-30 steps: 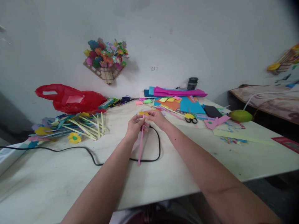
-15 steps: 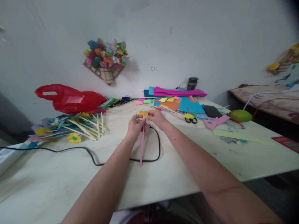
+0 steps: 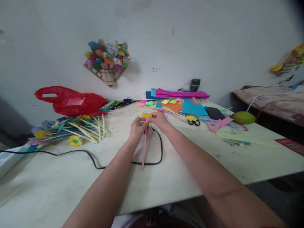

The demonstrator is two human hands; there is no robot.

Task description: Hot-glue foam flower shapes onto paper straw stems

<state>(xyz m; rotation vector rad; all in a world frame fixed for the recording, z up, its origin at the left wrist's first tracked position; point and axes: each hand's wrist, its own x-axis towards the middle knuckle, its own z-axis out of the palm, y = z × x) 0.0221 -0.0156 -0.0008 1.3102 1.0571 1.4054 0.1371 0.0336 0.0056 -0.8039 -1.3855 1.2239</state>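
My left hand (image 3: 138, 129) is closed on a thin pink strip (image 3: 144, 152), which hangs down toward the table's front edge. At the strip's top is a yellow flower (image 3: 146, 116), between the fingertips of both hands. My right hand (image 3: 159, 121) is closed on the flower's right side. The hands nearly touch, and fingers hide part of the join. Below them a black cable (image 3: 161, 147) loops over the white table (image 3: 171, 186).
A red plastic bag (image 3: 71, 103) and a pile of paper flowers (image 3: 45, 134) with pale stems lie at left. Coloured sheets (image 3: 193, 107), black scissors (image 3: 193, 122), a phone (image 3: 215, 113), a green fruit (image 3: 244, 117) and paper scraps are at right.
The yellow flower has shifted slightly right and shows a little more of its face between my fingers. Both hands keep nearly the same place and hold.
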